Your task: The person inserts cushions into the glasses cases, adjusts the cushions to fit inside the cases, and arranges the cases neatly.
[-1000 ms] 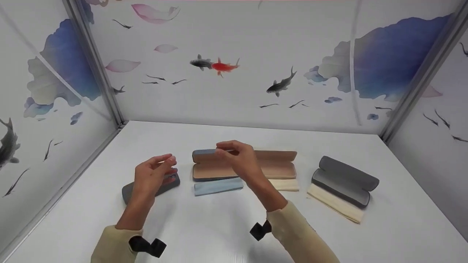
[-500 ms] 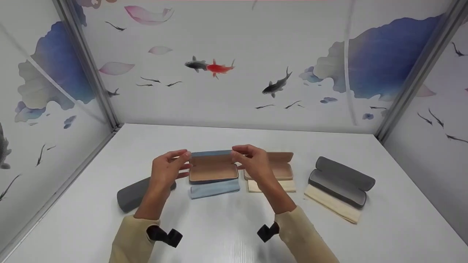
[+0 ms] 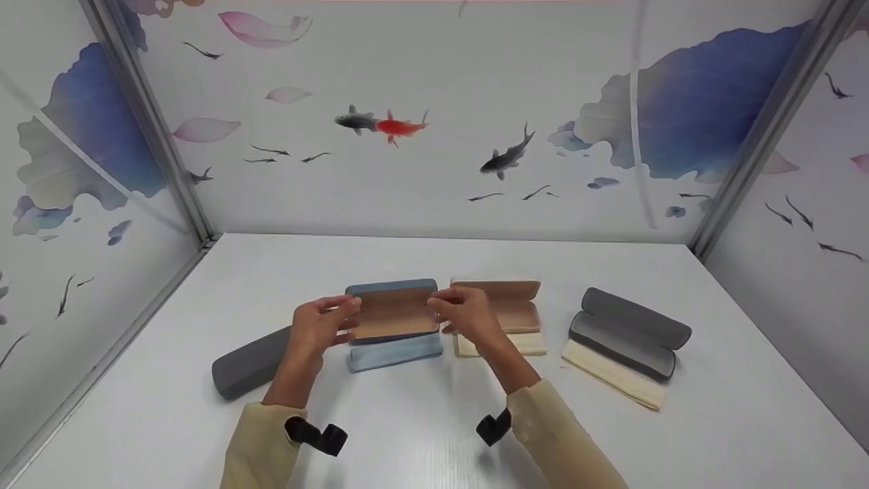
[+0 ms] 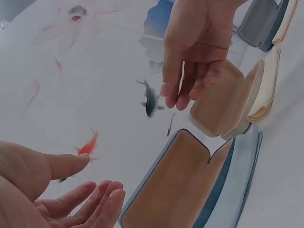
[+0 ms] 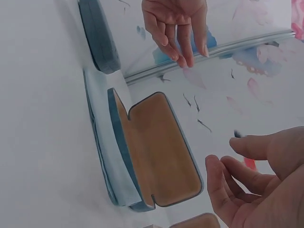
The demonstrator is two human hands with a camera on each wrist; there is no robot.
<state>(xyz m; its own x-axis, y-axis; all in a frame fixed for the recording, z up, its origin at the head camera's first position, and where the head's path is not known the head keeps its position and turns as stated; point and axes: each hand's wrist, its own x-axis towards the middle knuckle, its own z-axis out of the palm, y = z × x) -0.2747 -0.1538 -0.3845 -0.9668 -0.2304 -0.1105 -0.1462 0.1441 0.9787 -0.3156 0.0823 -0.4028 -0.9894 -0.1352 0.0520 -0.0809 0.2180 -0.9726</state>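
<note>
A blue glasses case (image 3: pixel 394 316) with tan lining stands with its lid raised in the middle of the table. My left hand (image 3: pixel 316 331) hovers by the lid's left end, thumb and fingers apart. At the opposite end is my right hand (image 3: pixel 468 314), its fingers loosely bent. Both wrist views show nothing in either hand; a small gap separates the left fingertips (image 4: pixel 111 202) from the case. Whether the right fingertips (image 5: pixel 214 166) touch the rim, I cannot tell. Folded in front of the case lies a light blue cloth (image 3: pixel 395 352).
To the right stand an open pale case (image 3: pixel 519 316) with a cream cloth (image 3: pixel 531 344), and an open grey case (image 3: pixel 628 336) with another cream cloth (image 3: pixel 611 373). A closed dark grey case (image 3: pixel 248 365) lies left. Printed white panels (image 3: pixel 434 197) enclose the table.
My left hand has moved right, from above the dark grey case to the blue case. My right hand has shifted to its right end. The blue lid now leans further forward.
</note>
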